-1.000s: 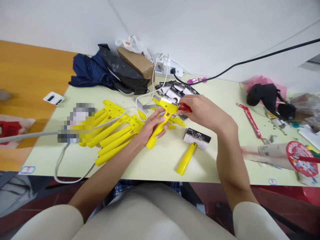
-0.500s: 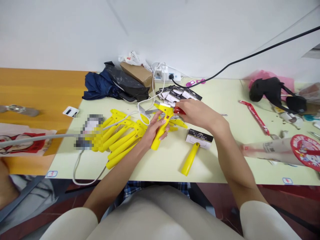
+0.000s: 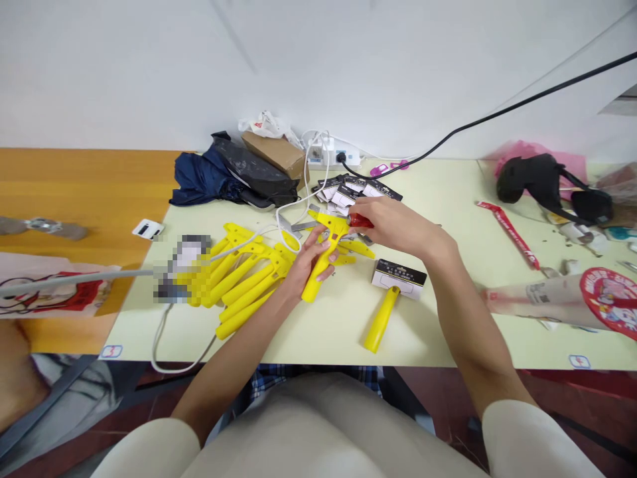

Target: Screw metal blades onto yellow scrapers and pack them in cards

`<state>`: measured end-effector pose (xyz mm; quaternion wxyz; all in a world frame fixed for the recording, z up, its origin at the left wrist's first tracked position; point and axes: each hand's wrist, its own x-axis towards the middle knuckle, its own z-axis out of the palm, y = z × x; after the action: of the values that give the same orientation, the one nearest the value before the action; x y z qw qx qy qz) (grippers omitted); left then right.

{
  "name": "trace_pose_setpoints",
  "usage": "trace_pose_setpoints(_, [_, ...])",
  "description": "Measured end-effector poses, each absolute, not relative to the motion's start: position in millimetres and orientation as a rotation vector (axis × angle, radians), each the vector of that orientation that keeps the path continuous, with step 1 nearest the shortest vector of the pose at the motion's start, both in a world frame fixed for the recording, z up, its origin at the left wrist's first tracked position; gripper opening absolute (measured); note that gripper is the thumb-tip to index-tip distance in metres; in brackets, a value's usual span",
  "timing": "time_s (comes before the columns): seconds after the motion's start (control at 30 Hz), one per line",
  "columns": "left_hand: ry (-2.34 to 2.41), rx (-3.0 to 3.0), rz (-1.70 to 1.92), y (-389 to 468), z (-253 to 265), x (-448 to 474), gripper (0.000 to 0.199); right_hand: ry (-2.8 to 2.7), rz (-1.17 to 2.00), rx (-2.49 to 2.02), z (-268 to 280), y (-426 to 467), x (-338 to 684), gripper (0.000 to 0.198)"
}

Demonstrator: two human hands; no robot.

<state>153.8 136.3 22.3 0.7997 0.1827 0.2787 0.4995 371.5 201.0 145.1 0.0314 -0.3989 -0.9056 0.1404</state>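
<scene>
My left hand (image 3: 304, 264) is wrapped round the handle of a yellow T-shaped scraper (image 3: 312, 285), its wide head pointing away from me. In my right hand (image 3: 395, 224) is a red-handled screwdriver (image 3: 359, 220), held against the right side of the scraper's head; its tip is hidden. Left of my left hand lies a group of similar yellow scrapers (image 3: 243, 285). More yellow parts (image 3: 358, 248) and some metal pieces lie behind the held scraper, partly covered by my hands. Nearer me, another scraper (image 3: 381, 322) has a black-and-white card sleeve (image 3: 399, 279) over its head.
Several card sleeves (image 3: 343, 192) lie by a power strip (image 3: 348, 155). White cables cross the scrapers. An umbrella (image 3: 199, 176) and cardboard box (image 3: 279, 156) stand behind. A plastic cup (image 3: 537, 294) and black strap-like item (image 3: 527, 182) are at right. Another person's arm (image 3: 14, 226) rests left.
The view has shifted slightly. My left hand has tilted the scraper's head a little, while my right hand stays at its side with the screwdriver.
</scene>
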Motion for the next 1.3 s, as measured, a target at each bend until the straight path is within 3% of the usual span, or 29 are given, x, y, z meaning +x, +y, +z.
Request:
trace_pose_setpoints(0.23, [0.549,0.271,1.072,138.6,23.9,151.7,0.055,-2.703,0.451,-1.186,156.1,197.9,376.9,0.016])
trace_pose_setpoints(0.37, [0.543,0.194,1.071,142.8,23.6,151.6,0.053,-2.175,0.447,-1.18,178.8,178.9,377.1,0.018])
trace_pose_setpoints(0.57, [0.555,0.12,1.003,139.1,22.1,161.5,0.05,-1.421,0.582,-1.052,208.7,147.3,389.6,0.064])
trace_pose_setpoints(0.8, [0.548,0.143,0.984,135.1,21.9,165.0,0.047,-1.573,0.88,-1.091,207.6,165.1,403.0,0.077])
trace_pose_setpoints(1.3, [0.574,0.158,0.987,135.4,22.9,164.0,0.051,-1.53,0.872,-1.071,187.5,177.1,387.9,0.077])
